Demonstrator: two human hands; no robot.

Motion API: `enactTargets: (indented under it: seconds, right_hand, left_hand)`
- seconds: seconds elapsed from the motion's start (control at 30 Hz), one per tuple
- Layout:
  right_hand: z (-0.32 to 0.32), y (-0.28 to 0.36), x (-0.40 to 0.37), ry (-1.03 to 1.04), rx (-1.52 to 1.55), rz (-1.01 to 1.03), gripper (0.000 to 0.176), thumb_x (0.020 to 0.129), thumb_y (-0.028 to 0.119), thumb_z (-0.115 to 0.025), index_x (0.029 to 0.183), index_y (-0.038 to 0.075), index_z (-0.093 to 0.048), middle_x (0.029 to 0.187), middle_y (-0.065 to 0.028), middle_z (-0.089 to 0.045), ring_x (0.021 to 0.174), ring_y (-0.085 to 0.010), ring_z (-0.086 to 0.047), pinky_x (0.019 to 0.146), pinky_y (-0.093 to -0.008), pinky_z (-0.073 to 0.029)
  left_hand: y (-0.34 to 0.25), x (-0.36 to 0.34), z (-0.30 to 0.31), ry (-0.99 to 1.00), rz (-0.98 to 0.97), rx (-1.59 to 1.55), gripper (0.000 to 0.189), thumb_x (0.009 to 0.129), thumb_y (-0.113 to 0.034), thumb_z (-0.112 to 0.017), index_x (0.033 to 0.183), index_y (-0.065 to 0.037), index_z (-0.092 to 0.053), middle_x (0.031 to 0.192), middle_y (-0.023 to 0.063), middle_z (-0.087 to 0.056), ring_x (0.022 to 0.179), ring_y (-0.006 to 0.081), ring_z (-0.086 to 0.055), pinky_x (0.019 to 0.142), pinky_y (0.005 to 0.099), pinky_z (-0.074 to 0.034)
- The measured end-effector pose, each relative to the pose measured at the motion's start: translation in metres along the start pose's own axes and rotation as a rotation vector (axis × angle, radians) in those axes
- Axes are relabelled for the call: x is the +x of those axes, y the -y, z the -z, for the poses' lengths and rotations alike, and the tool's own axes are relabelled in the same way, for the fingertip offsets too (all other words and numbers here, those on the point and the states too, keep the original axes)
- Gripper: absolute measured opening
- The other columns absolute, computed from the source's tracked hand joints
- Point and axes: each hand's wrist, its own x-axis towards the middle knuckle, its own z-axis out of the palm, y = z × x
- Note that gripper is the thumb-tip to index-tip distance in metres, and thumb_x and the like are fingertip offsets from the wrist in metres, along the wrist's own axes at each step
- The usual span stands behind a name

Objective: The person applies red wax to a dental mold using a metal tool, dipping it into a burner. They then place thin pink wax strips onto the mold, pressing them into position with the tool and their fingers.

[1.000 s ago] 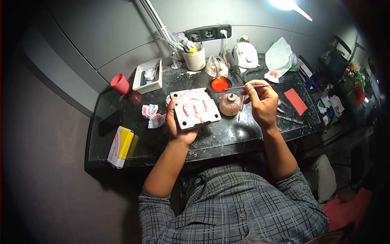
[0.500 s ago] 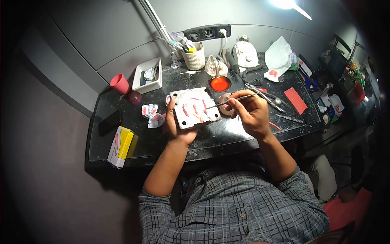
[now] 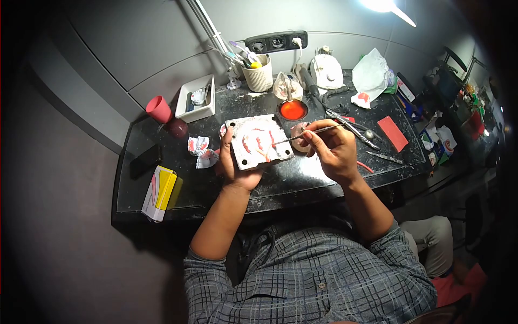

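Observation:
My left hand (image 3: 236, 171) grips a white plaster dental mould block (image 3: 251, 124) from its left side and from below, tilted toward me above the bench. The block has dark round holes near its corners. A pinkish-red, arch-shaped area (image 3: 246, 143) lies at its middle. My right hand (image 3: 335, 150) pinches a thin, dark-handled wax carving tool (image 3: 291, 139). The tool's tip is at the right part of the red arch; whether it touches cannot be made out. Behind the block, a round dish of red wax (image 3: 293, 110) stands on the bench.
Pink-and-white dental casts (image 3: 198, 144) lie left of the block. Farther left are a yellow-and-white box (image 3: 159, 193), a pink cup (image 3: 159, 109) and a white tray (image 3: 186, 113). A red wax sheet (image 3: 393, 134) and metal tools lie right. A person's leg (image 3: 434, 240) shows lower right.
My hands, the block and the tool stay almost in place. The other person's leg at the lower right has shifted slightly and shows more.

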Motion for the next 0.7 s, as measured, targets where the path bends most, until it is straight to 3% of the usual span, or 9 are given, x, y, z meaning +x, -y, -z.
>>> enactTargets:
  seconds: [0.7]
  right_hand:
    - [0.0002,0.0015,-0.0006,0.010,0.007,-0.006,0.008,0.099,0.004,-0.068,0.100,-0.004,-0.069,0.080,-0.0080,-0.074,0.072,-0.0102,-0.071,0.059,-0.0235,-0.057]
  left_hand:
    - [-0.0015,0.0026,0.0075,0.012,0.020,0.006,0.074,0.095,-0.061,-0.059,0.142,-0.004,-0.054,0.138,0.0164,-0.063,0.126,0.0368,-0.061,0.106,0.0571,-0.050]
